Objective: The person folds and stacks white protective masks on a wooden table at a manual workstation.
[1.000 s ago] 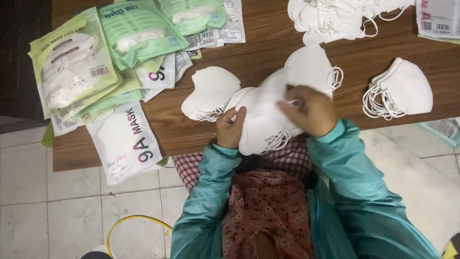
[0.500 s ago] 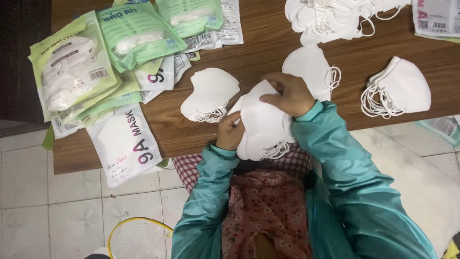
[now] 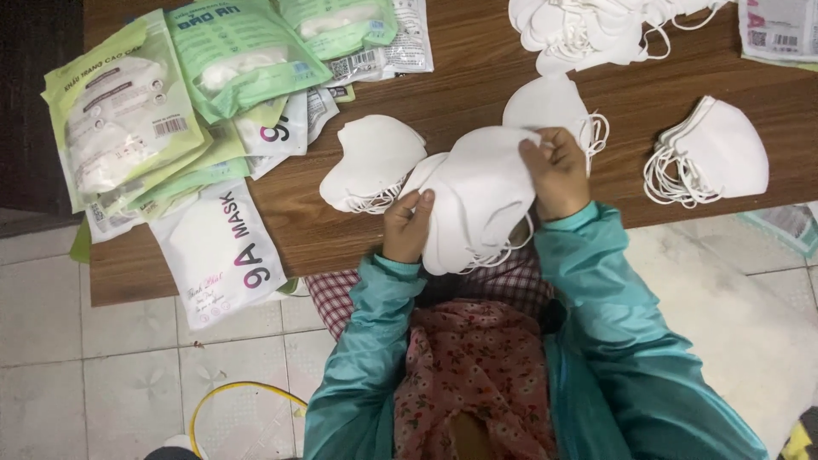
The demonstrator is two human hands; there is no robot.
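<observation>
A stack of white face masks (image 3: 477,200) is held in front of me at the near edge of the brown wooden table (image 3: 460,85). My left hand (image 3: 407,226) grips the stack's lower left side. My right hand (image 3: 558,170) pinches its upper right edge, fingers curled over the top mask. Elastic loops hang from the stack's bottom. Another pile of white masks (image 3: 371,162) lies just left of it, and a single mask (image 3: 550,106) lies behind my right hand.
Green and white mask packets (image 3: 170,111) cover the table's left part; one white packet (image 3: 220,251) overhangs the near edge. More masks lie at the right (image 3: 711,153) and the far side (image 3: 596,30). Pale floor tiles lie below, with a yellow hoop (image 3: 243,396).
My right hand has slid from the stack's lower right up to its top right edge. The left hand has kept its grip on the stack's left side.
</observation>
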